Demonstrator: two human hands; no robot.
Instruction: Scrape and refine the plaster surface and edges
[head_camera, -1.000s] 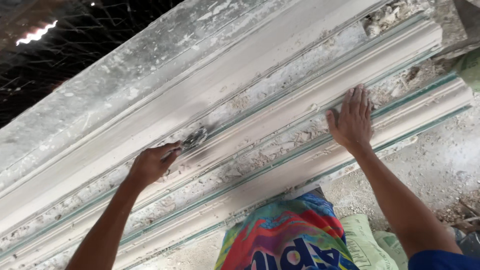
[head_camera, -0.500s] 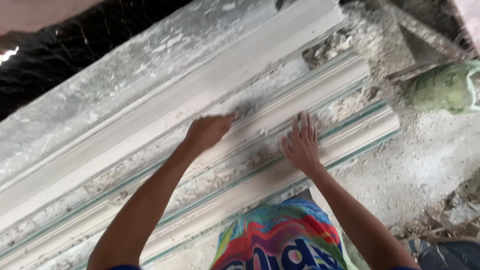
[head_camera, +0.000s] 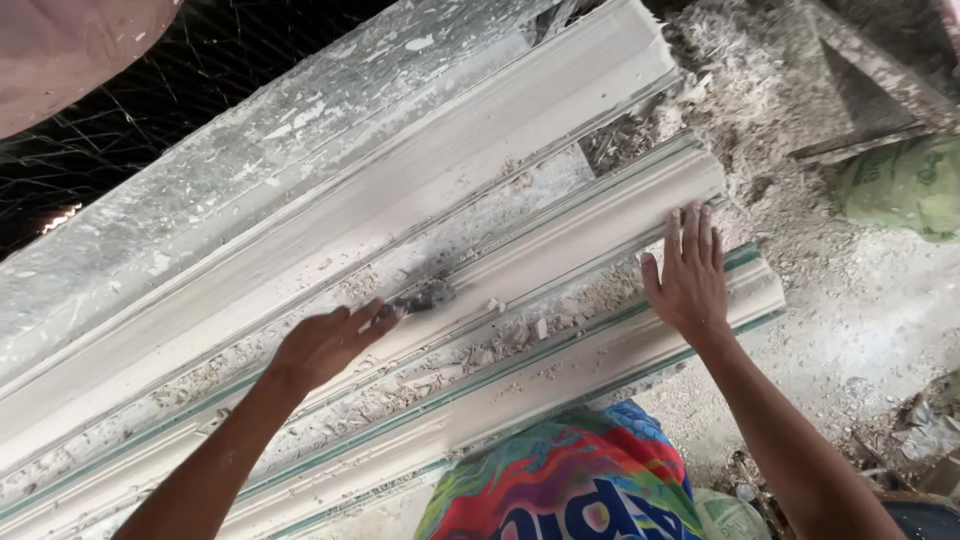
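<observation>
Meanwhile, the left hand (head_camera: 325, 345) grips a small grey scraping tool (head_camera: 425, 297), its tip pressed into the groove of a long white plaster moulding (head_camera: 560, 235) lying diagonally among crumbled chips. Further right, the right hand (head_camera: 688, 275) rests flat, fingers spread, on the next moulding (head_camera: 600, 345), beside dusty rubble (head_camera: 800, 150).

Bare forearms; bright rainbow-patterned garment (head_camera: 570, 480) below.
</observation>
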